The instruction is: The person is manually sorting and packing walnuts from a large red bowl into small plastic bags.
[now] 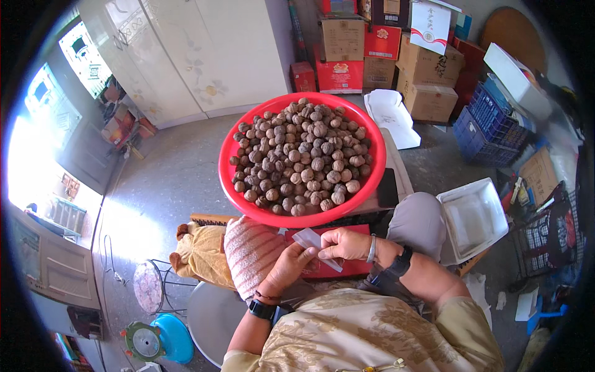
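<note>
Both hands meet just in front of a large red plastic basin (377, 186) heaped with walnuts (297, 158). Between my left hand (290, 269) and my right hand (347, 245) is a small translucent strip that looks like a plastic bag (307, 237). The left thumb and fingers pinch its middle, and the right fingertips grip it close beside them. One end sticks up to the left, the other slants down to the right. A red box (346, 269) lies under my hands, partly covered by them. Whether the bag holds anything cannot be seen.
A striped towel (251, 255) and a plush toy (204, 251) lie at left. White foam boxes (474, 223) stand at right, near blue crates (490, 123). Stacked cartons (344, 42) line the back wall beside a white cabinet (209, 51). A grey round tub (211, 316) sits lower left.
</note>
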`<state>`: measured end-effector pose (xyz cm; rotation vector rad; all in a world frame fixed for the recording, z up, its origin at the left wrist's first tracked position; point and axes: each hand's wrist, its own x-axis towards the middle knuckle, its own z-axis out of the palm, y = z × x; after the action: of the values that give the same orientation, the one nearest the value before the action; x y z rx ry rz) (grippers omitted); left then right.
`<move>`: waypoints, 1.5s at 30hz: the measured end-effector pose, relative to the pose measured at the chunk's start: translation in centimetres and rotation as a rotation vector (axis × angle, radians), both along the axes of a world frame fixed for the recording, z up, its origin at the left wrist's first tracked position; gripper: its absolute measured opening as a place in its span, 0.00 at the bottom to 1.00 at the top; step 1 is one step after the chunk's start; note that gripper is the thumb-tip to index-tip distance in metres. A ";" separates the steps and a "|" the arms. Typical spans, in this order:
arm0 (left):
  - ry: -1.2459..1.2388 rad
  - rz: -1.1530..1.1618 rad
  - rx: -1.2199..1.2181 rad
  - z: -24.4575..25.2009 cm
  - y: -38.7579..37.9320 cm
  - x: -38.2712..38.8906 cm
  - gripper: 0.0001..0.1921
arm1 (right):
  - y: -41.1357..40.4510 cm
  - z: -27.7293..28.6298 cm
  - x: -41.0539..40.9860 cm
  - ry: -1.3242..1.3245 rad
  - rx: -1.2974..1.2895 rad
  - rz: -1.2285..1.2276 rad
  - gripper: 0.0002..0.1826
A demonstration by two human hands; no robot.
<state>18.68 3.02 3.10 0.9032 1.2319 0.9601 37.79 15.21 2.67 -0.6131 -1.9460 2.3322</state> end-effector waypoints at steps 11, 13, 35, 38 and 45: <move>0.116 -0.076 0.033 0.4 0.1 0.0 0.12 | -0.5 -0.3 0.0 0.038 0.154 0.057 0.07; 0.007 0.012 0.023 1.1 -0.1 0.6 0.10 | -0.3 -0.1 0.0 0.014 0.155 0.043 0.07; 0.289 0.348 0.035 0.0 -0.5 -2.3 0.06 | 0.7 1.6 0.7 -0.081 0.127 -0.161 0.09; 0.396 0.309 0.055 0.7 -0.3 -2.0 0.06 | 0.9 0.9 0.6 -0.049 0.263 -0.197 0.12; 0.850 0.296 0.468 4.9 3.0 -2.0 0.07 | 0.8 0.5 0.5 -0.109 0.501 -0.253 0.14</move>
<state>16.63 6.04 8.04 1.6308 1.9330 1.1692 38.29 15.97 3.20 -0.8812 -2.2222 1.6091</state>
